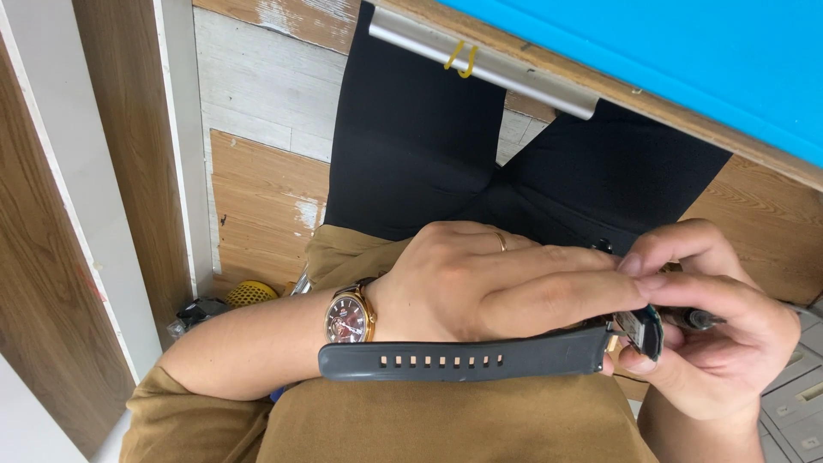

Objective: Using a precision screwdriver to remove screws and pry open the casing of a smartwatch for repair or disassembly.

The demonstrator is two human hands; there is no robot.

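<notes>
Over the lap, the left hand point(480, 279) pinches a watch case point(641, 330) whose grey perforated strap point(454, 360) trails toward 9 o'clock, while the right hand point(729, 343) grips a slim tool point(699, 320) against it; steadiness seems required.

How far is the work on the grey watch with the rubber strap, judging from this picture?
Done: one long dark grey rubber strap with holes looks joined to the small watch case. In hand: the left hand and the right hand both pinch the case at its edge, near the lap. Left: the case's other side is hidden by fingers, so I cannot tell if a second strap is fitted.
</notes>
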